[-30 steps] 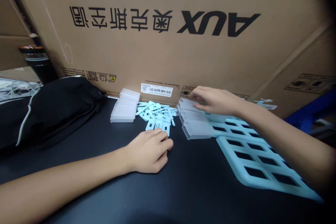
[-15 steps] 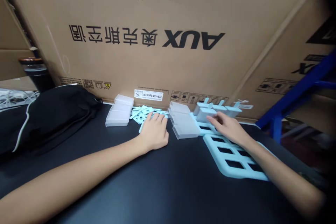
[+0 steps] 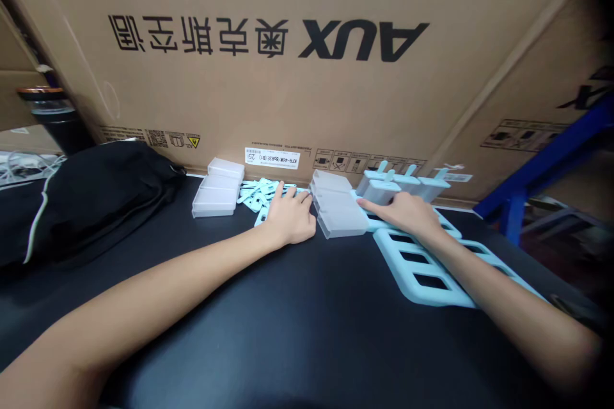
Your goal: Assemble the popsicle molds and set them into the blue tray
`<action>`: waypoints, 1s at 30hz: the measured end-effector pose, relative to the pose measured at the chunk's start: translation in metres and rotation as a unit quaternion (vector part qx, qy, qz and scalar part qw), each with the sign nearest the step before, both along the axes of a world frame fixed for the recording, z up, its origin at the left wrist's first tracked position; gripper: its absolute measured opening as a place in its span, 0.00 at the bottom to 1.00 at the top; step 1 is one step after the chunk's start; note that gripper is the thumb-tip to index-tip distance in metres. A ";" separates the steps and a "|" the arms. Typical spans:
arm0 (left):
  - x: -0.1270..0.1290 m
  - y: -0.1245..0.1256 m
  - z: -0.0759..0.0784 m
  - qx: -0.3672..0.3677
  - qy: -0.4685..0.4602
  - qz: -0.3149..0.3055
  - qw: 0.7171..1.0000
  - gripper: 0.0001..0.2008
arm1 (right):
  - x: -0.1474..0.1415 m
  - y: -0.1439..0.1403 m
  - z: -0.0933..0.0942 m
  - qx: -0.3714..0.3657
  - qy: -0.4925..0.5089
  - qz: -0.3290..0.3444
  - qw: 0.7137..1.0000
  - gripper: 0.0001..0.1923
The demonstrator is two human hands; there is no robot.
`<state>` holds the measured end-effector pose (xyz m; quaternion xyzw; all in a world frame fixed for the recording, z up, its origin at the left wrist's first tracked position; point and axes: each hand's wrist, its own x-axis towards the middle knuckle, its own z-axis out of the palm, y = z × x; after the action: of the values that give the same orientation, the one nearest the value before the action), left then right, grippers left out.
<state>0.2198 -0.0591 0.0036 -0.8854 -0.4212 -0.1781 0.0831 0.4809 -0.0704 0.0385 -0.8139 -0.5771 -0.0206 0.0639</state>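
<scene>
My left hand (image 3: 291,216) lies palm down, fingers apart, on the right part of a pile of light-blue popsicle sticks (image 3: 259,193). My right hand (image 3: 405,214) is over a light-blue mold frame (image 3: 448,223), one digit stretched left toward a stack of frosted clear mold cups (image 3: 339,211); its other fingers are partly hidden, and I see nothing held. Just behind it, several filled-in cups with upright stick handles (image 3: 382,186) stand in the frame. A second light-blue frame (image 3: 407,278) with rectangular openings lies under my right forearm.
Another stack of clear cups (image 3: 218,188) lies left of the sticks. A black cloth bag (image 3: 105,198) and a dark tumbler (image 3: 60,121) are at the left. A large cardboard box (image 3: 268,96) walls off the back. A blue metal post (image 3: 515,211) stands at the right.
My right hand has come away from the standing cups and moved left toward the clear stack. My left hand has stayed at the sticks. The view has tilted slightly downward.
</scene>
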 end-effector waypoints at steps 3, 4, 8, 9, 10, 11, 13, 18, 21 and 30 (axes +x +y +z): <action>0.000 -0.001 0.000 0.006 -0.002 0.015 1.000 0.23 | -0.006 -0.001 -0.004 0.014 -0.011 -0.033 0.999 0.45; 0.000 -0.002 0.000 0.008 -0.001 0.019 1.000 0.23 | -0.007 -0.002 -0.004 0.015 -0.010 -0.029 0.999 0.44; -0.001 -0.004 0.002 0.021 0.015 0.035 0.999 0.21 | -0.011 -0.007 0.000 0.025 -0.015 -0.014 0.999 0.41; -0.001 -0.004 0.002 0.023 0.020 0.037 0.999 0.21 | -0.012 -0.008 0.001 0.027 -0.017 -0.012 0.999 0.40; -0.002 -0.005 0.003 0.026 0.025 0.037 0.999 0.21 | -0.012 -0.009 0.001 0.028 -0.018 -0.011 0.999 0.39; -0.003 -0.007 0.004 0.029 0.028 0.036 0.999 0.22 | -0.013 -0.009 0.002 0.029 -0.020 -0.011 0.999 0.39; -0.007 -0.010 0.006 0.041 0.032 0.028 0.998 0.22 | -0.013 -0.010 0.002 0.035 -0.021 -0.008 0.999 0.38; -0.033 -0.029 0.009 0.076 0.033 -0.008 0.997 0.25 | -0.012 -0.010 -0.001 0.052 -0.025 -0.009 0.998 0.38; -0.055 -0.044 0.010 0.069 0.035 -0.013 0.997 0.23 | -0.013 -0.011 -0.001 0.057 -0.035 -0.009 0.998 0.38; -0.075 -0.060 0.017 0.028 0.038 -0.026 0.999 0.16 | -0.019 -0.014 0.001 0.042 -0.056 -0.016 0.997 0.38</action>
<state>0.1443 -0.1194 0.0202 -0.8995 -0.3895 -0.1579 0.1193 0.4618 -0.0839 0.0395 -0.8175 -0.5649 -0.0912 0.0652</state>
